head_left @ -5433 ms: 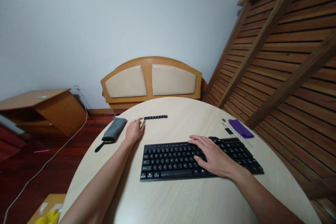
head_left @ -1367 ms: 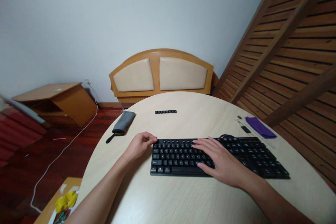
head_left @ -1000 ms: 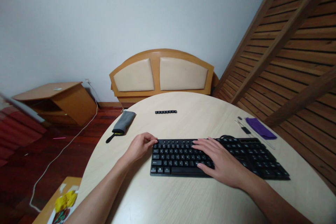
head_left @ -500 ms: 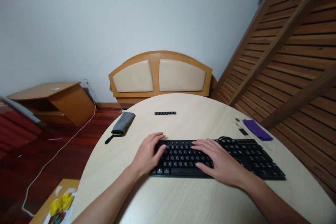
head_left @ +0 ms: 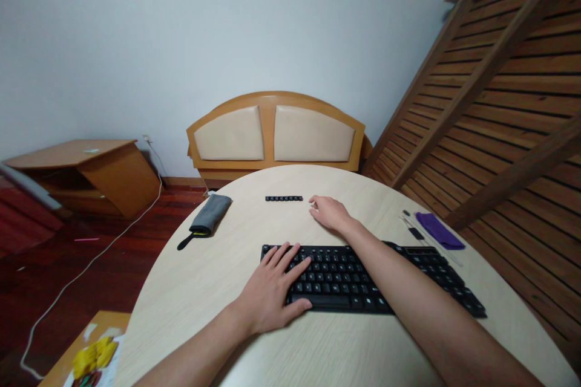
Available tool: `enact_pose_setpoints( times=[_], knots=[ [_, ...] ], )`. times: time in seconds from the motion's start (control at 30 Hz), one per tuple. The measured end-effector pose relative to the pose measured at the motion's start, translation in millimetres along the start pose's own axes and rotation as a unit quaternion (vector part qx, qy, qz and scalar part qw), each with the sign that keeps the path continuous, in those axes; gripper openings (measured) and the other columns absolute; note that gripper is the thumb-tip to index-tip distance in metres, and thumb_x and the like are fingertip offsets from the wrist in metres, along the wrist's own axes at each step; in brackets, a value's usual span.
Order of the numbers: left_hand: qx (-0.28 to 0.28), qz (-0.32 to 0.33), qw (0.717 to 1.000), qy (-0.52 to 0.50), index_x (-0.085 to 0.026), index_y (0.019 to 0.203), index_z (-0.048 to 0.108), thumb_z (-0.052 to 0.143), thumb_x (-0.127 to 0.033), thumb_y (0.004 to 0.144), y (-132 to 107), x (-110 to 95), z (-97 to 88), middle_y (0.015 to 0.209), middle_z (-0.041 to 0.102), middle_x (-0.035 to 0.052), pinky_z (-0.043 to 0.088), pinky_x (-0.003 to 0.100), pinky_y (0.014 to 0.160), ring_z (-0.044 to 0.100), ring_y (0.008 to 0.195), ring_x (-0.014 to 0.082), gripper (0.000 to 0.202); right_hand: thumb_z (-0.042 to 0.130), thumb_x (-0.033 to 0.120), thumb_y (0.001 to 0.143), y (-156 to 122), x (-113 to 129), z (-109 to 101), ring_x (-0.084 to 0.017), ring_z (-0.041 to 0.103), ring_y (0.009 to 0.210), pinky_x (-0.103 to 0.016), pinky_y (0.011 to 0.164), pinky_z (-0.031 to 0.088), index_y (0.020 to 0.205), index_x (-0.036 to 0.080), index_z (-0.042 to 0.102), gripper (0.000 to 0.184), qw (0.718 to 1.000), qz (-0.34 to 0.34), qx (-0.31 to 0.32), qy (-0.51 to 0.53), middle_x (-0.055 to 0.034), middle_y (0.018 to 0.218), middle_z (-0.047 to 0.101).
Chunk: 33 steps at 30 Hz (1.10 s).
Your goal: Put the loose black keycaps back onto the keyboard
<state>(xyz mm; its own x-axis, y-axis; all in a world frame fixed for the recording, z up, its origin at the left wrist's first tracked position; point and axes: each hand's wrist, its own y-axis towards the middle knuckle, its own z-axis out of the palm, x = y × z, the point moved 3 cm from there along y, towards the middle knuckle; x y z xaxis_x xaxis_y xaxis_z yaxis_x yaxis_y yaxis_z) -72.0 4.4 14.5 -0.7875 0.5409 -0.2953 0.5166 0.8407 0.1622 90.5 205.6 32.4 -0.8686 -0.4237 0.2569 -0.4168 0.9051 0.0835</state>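
A black keyboard [head_left: 336,278] lies across the round pale wooden table [head_left: 200,296]. My left hand [head_left: 275,290] rests flat on the keyboard's left end, fingers spread, holding nothing. My right hand [head_left: 330,213] reaches over the keyboard and rests on the table beyond it. Its fingers are curled together, their tips just right of a short row of loose black keycaps [head_left: 284,198]. What, if anything, is between those fingertips is hidden.
A grey pouch [head_left: 206,221] lies at the table's left edge; a purple cloth [head_left: 438,230] and small thin tools [head_left: 411,231] at the right. Behind stand a padded headboard [head_left: 272,133], a slatted wooden frame [head_left: 499,103] and a low cabinet [head_left: 91,175]. A white cable [head_left: 91,266] crosses the floor.
My right hand left the keyboard's middle and moved forward to the table beside the keycap row. My left hand slid from the keyboard's left edge onto its keys and flattened.
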Motion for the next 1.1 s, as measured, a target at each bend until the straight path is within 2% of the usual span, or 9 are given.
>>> enact_pose_setpoints(
  times=[0.17,0.37,0.53,0.67,0.77,0.9,1.1],
  knots=[
    [0.004,-0.003,1.000,-0.002,-0.032,0.155,0.028,0.050,-0.064,0.091,-2.6,4.7,-3.8,0.163,0.019,0.0065,0.021,0.060,0.119,0.022,0.148,0.0363,0.075,0.054,0.027,0.091,35.7,8.0,8.0,-0.026,0.060,0.114,-0.035,0.092,0.044,0.133,0.023,0.057,0.041,1.000,0.011,-0.004,-0.013,-0.0109,0.125,0.066],
    [-0.005,-0.002,1.000,-0.013,-0.034,0.154,0.030,0.054,-0.062,0.089,-5.5,14.5,-7.7,0.162,0.021,0.0048,0.020,0.059,0.119,0.023,0.147,0.0358,0.075,0.055,0.029,0.092,42.8,16.4,9.5,-0.026,0.062,0.111,-0.035,0.090,0.045,0.116,0.023,0.069,0.028,0.999,0.037,0.002,-0.016,-0.0115,0.118,0.069],
    [0.003,-0.016,1.000,-0.008,-0.032,0.152,0.036,0.060,-0.058,0.086,-7.9,26.0,-15.8,0.161,0.024,0.0076,0.022,0.060,0.118,0.026,0.146,0.0368,0.075,0.061,0.031,0.088,22.0,4.1,-6.0,-0.026,0.065,0.103,-0.033,0.085,0.047,0.107,0.019,0.074,0.026,0.999,0.035,0.033,0.019,-0.0122,0.111,0.072],
    [-0.020,-0.014,1.000,-0.017,-0.030,0.149,0.040,0.067,-0.051,0.081,-7.6,25.7,-18.9,0.160,0.028,0.0080,0.022,0.060,0.118,0.029,0.145,0.0381,0.077,0.060,0.033,0.087,-11.8,-10.7,-25.1,-0.018,0.068,0.088,-0.024,0.077,0.047,0.102,0.019,0.076,0.026,0.992,-0.024,0.087,0.086,-0.0052,0.100,0.076],
    [-0.019,0.006,1.000,-0.016,-0.030,0.152,0.035,0.067,-0.050,0.081,-5.2,18.4,-16.0,0.161,0.027,0.0075,0.021,0.058,0.119,0.027,0.146,0.0368,0.080,0.061,0.036,0.085,-37.1,-14.7,-33.9,-0.021,0.068,0.085,-0.027,0.077,0.048,0.101,0.014,0.077,0.031,0.972,-0.074,0.133,0.179,-0.0079,0.096,0.076],
    [-0.007,0.027,1.000,-0.012,-0.032,0.154,0.030,0.065,-0.051,0.084,-2.7,12.1,-11.3,0.160,0.027,0.0067,0.021,0.057,0.119,0.028,0.146,0.0348,0.081,0.060,0.040,0.084,-57.7,-11.8,-34.8,-0.023,0.067,0.085,-0.029,0.075,0.048,0.100,0.014,0.078,0.035,0.955,-0.098,0.180,0.214,-0.0077,0.096,0.077],
    [0.011,0.022,1.000,0.018,-0.030,0.155,0.029,0.060,-0.055,0.086,-2.4,12.9,-9.6,0.161,0.026,0.0072,0.020,0.056,0.120,0.027,0.146,0.0339,0.079,0.059,0.039,0.085,-63.0,-12.1,-28.9,-0.022,0.066,0.083,-0.029,0.073,0.047,0.100,0.014,0.078,0.035,0.949,-0.110,0.203,0.214,-0.0074,0.094,0.077]
  ],
)
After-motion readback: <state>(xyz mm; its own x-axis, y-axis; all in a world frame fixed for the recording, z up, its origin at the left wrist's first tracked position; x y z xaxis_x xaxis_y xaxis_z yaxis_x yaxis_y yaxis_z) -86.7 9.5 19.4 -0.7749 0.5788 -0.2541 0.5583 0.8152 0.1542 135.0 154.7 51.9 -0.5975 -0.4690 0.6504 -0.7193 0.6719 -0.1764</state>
